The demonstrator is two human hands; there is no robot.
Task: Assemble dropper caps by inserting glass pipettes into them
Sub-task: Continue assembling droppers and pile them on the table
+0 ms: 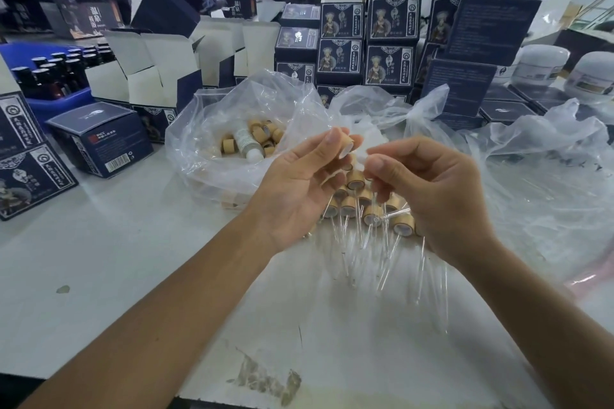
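a clear bag (212,129) of loose caps lies just behind the left hand (295,189), with navy boxes (392,46) stacked farther back. finished droppers (372,219) lie below both hands, caps away, glass stems running toward the viewer. the left hand pinches a cap (347,144), its white end facing the right hand (428,189), whose curled fingers pinch a barely visible pipette (367,159).

above the white desk (139,262), the left hand (295,189) pinches a wooden dropper cap (347,147) while the right hand (428,189) pinches a glass pipette (367,154) just beside it. assembled droppers (368,212) lie below, near the plastic bag (212,129) of caps.
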